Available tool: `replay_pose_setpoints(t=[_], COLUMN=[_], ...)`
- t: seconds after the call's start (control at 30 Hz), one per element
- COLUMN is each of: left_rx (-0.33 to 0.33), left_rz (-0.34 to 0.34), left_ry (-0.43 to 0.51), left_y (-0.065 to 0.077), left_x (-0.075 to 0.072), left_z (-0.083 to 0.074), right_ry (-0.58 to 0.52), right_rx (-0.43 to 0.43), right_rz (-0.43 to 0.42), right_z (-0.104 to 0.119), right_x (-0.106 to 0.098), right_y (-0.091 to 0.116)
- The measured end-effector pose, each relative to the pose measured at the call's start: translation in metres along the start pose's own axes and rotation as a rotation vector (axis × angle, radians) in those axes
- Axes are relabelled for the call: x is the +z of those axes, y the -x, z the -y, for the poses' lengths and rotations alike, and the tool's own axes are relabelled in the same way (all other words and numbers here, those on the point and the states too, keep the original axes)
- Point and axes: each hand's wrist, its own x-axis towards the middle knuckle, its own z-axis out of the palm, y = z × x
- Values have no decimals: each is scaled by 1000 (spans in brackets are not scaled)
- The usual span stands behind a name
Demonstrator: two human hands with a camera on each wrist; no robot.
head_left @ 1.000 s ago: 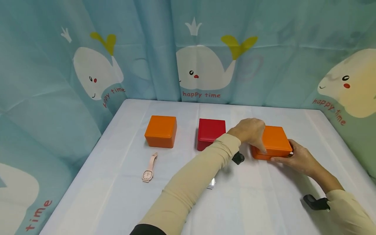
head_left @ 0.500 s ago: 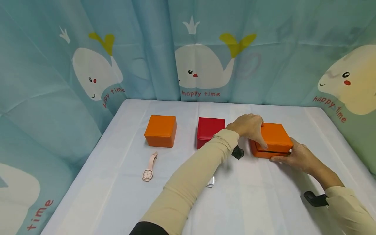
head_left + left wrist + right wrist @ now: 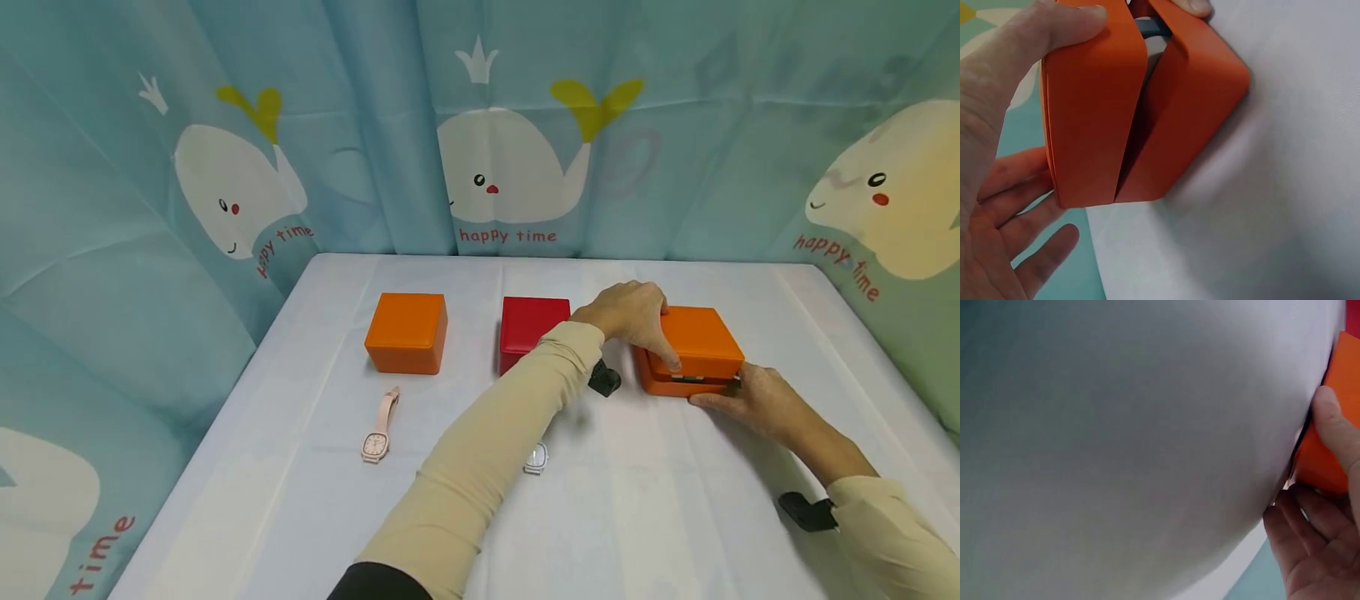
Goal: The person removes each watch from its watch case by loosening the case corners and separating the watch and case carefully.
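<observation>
My left hand [image 3: 626, 318] grips the lid of the orange box [image 3: 701, 342] at the right of the table, thumb on its front side. The lid is tilted up, leaving a wedge-shaped gap at the front. In the left wrist view, something dark and pale [image 3: 1152, 34] shows inside this gap; its kind is unclear. My right hand [image 3: 765, 406] holds the lower part of the same box at its right front corner. A red box [image 3: 528, 325] stands left of my left hand, partly hidden by the arm.
Another orange box [image 3: 407, 333] stands closed at the left. In front of it lies a pink watch [image 3: 378, 433]. A silver watch [image 3: 536, 458] is partly covered by my left forearm. Whale-print curtains [image 3: 360, 167] border the white table [image 3: 300, 500].
The lid of the right orange box has risen at the front, from nearly closed to a visible gap. My left hand has moved slightly up with it; the right hand stays at the base.
</observation>
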Motion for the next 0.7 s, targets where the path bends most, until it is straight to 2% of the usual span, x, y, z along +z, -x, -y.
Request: replay_pose_setpoints(t=[0.1, 0.3, 0.57, 0.7], left_rx=[1, 3, 30, 31], left_rz=[0, -11, -2, -3], left_ry=[-13, -61, -101, -99], left_y=[0, 0, -1, 0], left_x=[-1, 3, 3, 3], left_z=[2, 2, -1, -2], right_ry=[-15, -90, -123, -190], right_rx=[-11, 49, 110, 174], right_rz=[45, 149, 187, 208], right_z=[1, 4, 2, 3], right_x=[-2, -8, -11, -17], right_y=[-2, -4, -6, -9])
